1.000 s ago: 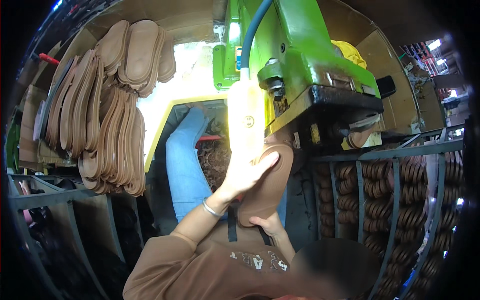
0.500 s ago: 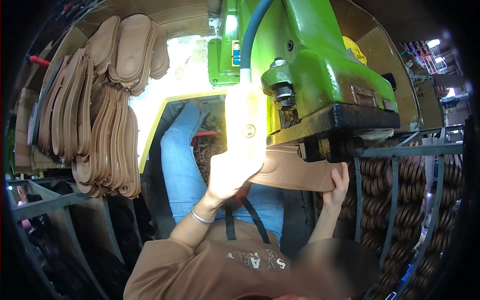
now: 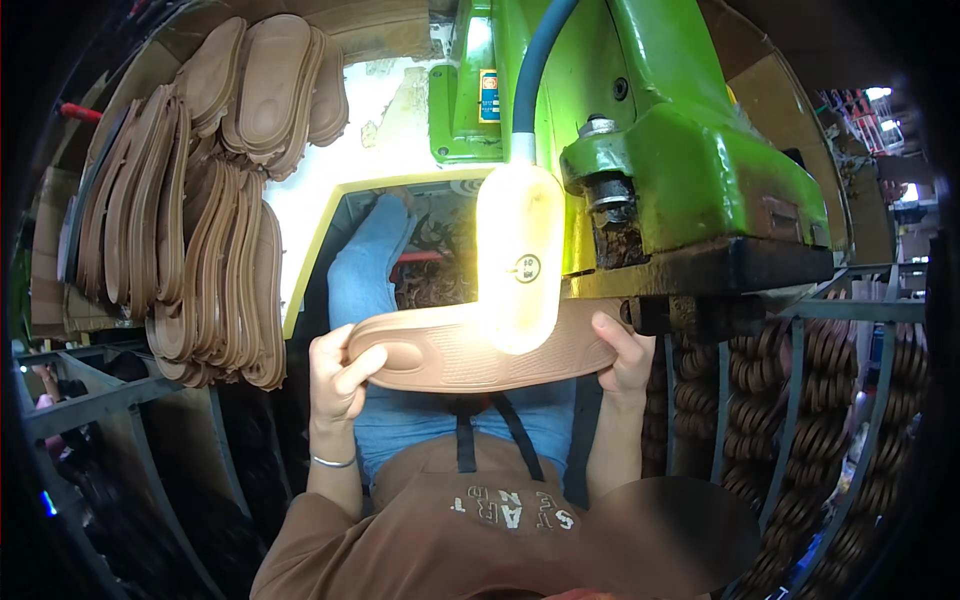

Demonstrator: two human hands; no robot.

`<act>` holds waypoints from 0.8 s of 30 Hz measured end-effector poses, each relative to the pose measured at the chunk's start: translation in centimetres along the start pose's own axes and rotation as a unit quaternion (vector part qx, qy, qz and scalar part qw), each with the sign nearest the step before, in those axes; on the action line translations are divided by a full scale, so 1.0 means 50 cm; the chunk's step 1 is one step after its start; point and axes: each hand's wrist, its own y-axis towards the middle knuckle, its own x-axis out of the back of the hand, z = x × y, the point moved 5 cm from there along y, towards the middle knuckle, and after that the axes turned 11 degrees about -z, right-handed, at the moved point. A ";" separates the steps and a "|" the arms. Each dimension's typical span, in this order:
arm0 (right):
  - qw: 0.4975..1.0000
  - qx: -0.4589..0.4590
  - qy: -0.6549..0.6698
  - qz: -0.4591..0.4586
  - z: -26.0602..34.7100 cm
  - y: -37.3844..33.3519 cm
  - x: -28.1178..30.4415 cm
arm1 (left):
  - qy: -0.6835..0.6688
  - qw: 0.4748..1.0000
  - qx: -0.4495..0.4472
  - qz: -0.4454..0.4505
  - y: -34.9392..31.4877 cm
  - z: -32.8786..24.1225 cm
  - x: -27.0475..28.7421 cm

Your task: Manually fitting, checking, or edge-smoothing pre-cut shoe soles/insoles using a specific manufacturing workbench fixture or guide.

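A tan shoe sole [image 3: 440, 345] is held level across my lap, its patterned face showing. My left hand [image 3: 340, 375] grips the rounded heel end, thumb on top. Around the opposite end closes my right hand [image 3: 626, 355], also with the thumb over the face. A bright lamp [image 3: 520, 260] on a blue flexible neck hangs over the sole and hides part of its middle. Just beyond the right end is the dark metal head [image 3: 690, 312] of a green machine [image 3: 690, 170]. I cannot tell whether the sole touches it.
Stacks of tan soles [image 3: 215, 270] stand at the left on the worktable, with more soles [image 3: 275, 90] lying behind. A yellow-edged opening [image 3: 310, 260] shows scraps below. Metal racks [image 3: 790, 400] with brown soles stand at the right; another rack [image 3: 110, 405] with dark items is at the left.
My left hand has moved left and down from behind the lamp to the sole's heel end. The sole has shifted left, away from beneath the machine head, and my right hand has moved left with it.
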 end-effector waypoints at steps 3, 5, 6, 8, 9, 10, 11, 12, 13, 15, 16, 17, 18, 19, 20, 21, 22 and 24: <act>1.000 0.012 -0.020 0.017 -0.007 0.004 -0.028 | 0.028 0.998 0.026 0.041 -0.024 0.023 0.038; 0.998 -0.013 -0.052 0.042 -0.016 0.013 -0.035 | 0.039 0.996 0.045 0.068 -0.042 0.029 0.033; 0.998 -0.013 -0.049 0.046 -0.010 0.018 -0.053 | 0.067 0.992 0.053 0.092 -0.049 0.034 0.034; 0.988 0.042 -0.104 0.108 0.027 0.015 -0.116 | 0.148 0.971 0.104 0.154 -0.055 0.041 0.004; 0.989 0.055 -0.093 0.103 0.039 0.010 -0.138 | 0.233 0.951 0.034 0.199 -0.047 0.026 -0.033; 0.989 0.058 -0.091 0.104 0.040 0.007 -0.144 | 0.224 0.949 0.003 0.220 -0.044 0.008 -0.080; 0.986 0.083 -0.100 0.107 0.038 0.006 -0.146 | 0.203 0.951 -0.013 0.233 -0.036 -0.002 -0.126; 0.982 0.109 -0.109 0.108 0.042 0.002 -0.151 | 0.166 0.960 -0.055 0.216 -0.026 -0.016 -0.174; 0.985 0.091 -0.103 0.106 0.045 -0.007 -0.160 | 0.152 0.963 -0.067 0.213 -0.013 -0.035 -0.215; 0.986 0.094 -0.122 0.061 0.023 -0.030 -0.142 | 0.148 0.965 -0.129 0.172 0.009 -0.033 -0.265; 0.985 0.095 -0.142 0.016 0.010 -0.040 -0.115 | 0.172 0.963 -0.144 0.147 0.016 -0.027 -0.275; 0.984 0.070 -0.159 0.038 -0.014 -0.062 -0.089 | 0.169 0.963 -0.148 0.149 0.018 -0.011 -0.280; 0.982 0.044 -0.175 0.060 -0.042 -0.091 -0.057 | 0.155 0.967 -0.170 0.108 0.014 0.005 -0.273; 0.971 -0.039 -0.206 0.118 -0.084 -0.123 -0.015 | 0.140 0.970 -0.187 0.070 0.012 0.017 -0.270; 0.949 -0.125 -0.234 0.173 -0.115 -0.161 0.024 | 0.139 0.970 -0.185 0.076 0.010 0.025 -0.275; 0.932 -0.122 -0.272 0.205 -0.121 -0.192 0.043 | 0.104 0.977 -0.175 0.063 0.002 0.030 -0.270; 0.914 -0.120 -0.310 0.235 -0.125 -0.222 0.058 | 0.068 0.983 -0.162 0.050 -0.005 0.034 -0.264; 0.931 -0.158 -0.275 0.177 -0.121 -0.252 0.130 | 0.084 0.979 -0.182 0.048 -0.018 0.037 -0.263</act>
